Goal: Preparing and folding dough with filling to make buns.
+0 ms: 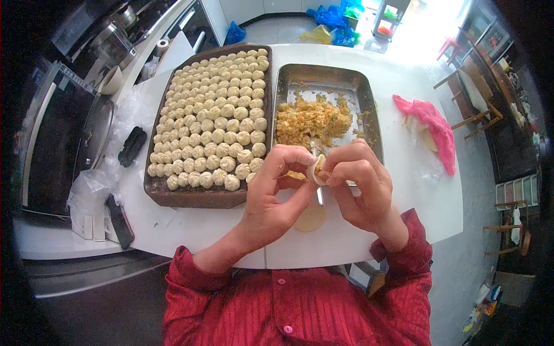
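One unsealed dumpling [314, 172], fingertip-held, between left hand [269, 193] and right hand [366, 187].

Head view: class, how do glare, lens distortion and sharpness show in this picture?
Head view: glare bleaches the upper right almost to white; head view: the edges of the white table bow, and the picture's rim falls to black; head view: the left hand and right hand look fairly sharp, though they partly hide the dough wrapper.
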